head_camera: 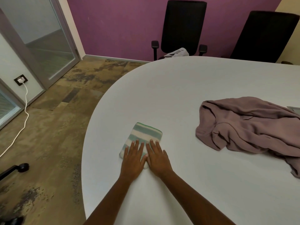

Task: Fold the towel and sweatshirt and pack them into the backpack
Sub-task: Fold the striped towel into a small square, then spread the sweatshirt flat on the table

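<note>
The towel (pixel 142 138), folded to a small soft rectangle with green and white stripes, lies near the table's (pixel 186 88) curved left edge. The left hand (pixel 132 159) and right hand (pixel 156 157) press flat on its near half, side by side, fingers spread, thumbs touching. Bare white tabletop lies open all around it. Well to the right, the mauve sweatshirt (pixel 250 125) sits in a crumpled heap, running off the view's right side. Beyond the far rim stand two black chairs (pixel 183 26), pale cloth (pixel 178 52) on one seat. A white cable (pixel 24 114) trails across the mottled brown floor (pixel 56 127).
</note>
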A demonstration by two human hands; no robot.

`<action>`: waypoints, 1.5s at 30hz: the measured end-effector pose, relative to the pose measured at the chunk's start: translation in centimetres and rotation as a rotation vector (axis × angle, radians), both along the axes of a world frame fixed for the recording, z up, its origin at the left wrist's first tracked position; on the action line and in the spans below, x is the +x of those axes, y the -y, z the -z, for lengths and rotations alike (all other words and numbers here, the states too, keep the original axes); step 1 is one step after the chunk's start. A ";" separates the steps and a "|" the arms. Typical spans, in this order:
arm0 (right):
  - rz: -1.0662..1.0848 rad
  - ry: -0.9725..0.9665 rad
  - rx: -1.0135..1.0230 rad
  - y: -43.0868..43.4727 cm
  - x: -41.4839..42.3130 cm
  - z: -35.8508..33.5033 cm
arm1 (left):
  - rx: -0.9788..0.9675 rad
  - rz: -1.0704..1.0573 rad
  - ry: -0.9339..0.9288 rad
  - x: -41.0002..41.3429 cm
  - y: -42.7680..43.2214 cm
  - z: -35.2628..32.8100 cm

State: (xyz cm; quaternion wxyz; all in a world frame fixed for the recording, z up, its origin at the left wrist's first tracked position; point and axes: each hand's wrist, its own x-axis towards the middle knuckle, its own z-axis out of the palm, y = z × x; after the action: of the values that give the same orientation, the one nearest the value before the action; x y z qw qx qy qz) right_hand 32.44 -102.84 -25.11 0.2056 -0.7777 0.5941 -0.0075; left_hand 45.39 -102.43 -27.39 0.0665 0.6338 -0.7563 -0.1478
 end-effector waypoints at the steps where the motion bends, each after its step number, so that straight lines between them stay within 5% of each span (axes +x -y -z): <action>1: -0.015 -0.004 0.009 0.0 -0.4 -0.1 | 0.026 0.012 0.028 0.1 0.0 0.2; 7: -0.080 -0.117 0.055 -0.9 -3.6 -0.8 | 0.060 0.052 0.226 0.7 1.9 0.5; 18: 0.147 -0.203 0.126 -4.9 -12.2 -1.0 | -0.144 0.059 0.228 -2.1 2.9 -1.4; 28: 0.264 -0.199 0.140 -8.0 -17.5 -0.9 | -0.009 0.135 0.121 -13.7 -3.7 2.1; 35: 0.414 -0.152 0.093 -8.9 -24.7 -1.3 | 0.193 0.029 0.061 -20.8 -4.6 -1.6; 45: 0.522 -0.152 -0.047 -7.2 -37.2 -4.0 | -0.059 0.037 -0.178 -29.6 2.8 -5.9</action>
State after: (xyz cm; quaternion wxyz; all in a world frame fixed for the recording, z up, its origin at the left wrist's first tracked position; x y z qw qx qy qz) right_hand -4.74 -95.64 -21.08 0.1334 -0.6011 0.7878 -0.0159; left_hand 15.76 -105.25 -21.53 0.1494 0.6018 -0.7630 -0.1824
